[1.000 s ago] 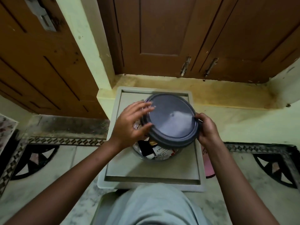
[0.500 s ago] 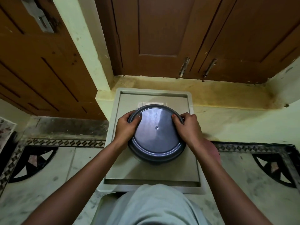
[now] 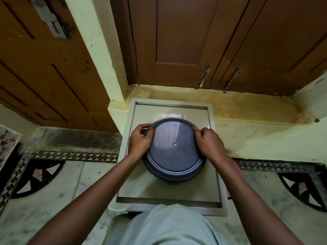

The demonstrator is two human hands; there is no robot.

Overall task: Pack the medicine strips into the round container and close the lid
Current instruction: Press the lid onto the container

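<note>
A round dark blue-grey lid (image 3: 174,147) lies flat on top of the round container, whose dark rim (image 3: 175,178) shows just below it. The container stands on a pale grey square stool top (image 3: 169,190). My left hand (image 3: 140,141) grips the lid's left edge with fingers curled over the rim. On the lid's right edge my right hand (image 3: 207,143) presses down with bent fingers. The medicine strips are hidden under the lid.
Brown wooden doors (image 3: 194,41) and a pale green wall pillar (image 3: 99,50) stand behind the stool. A yellowish ledge (image 3: 247,106) runs along the back right. Patterned marble floor (image 3: 62,183) lies on both sides. My knee in light cloth (image 3: 169,225) is at the bottom.
One second ago the lid was tilted above the open container with strips showing. It has since come down flat on the container, and both hands have shifted up along its edges.
</note>
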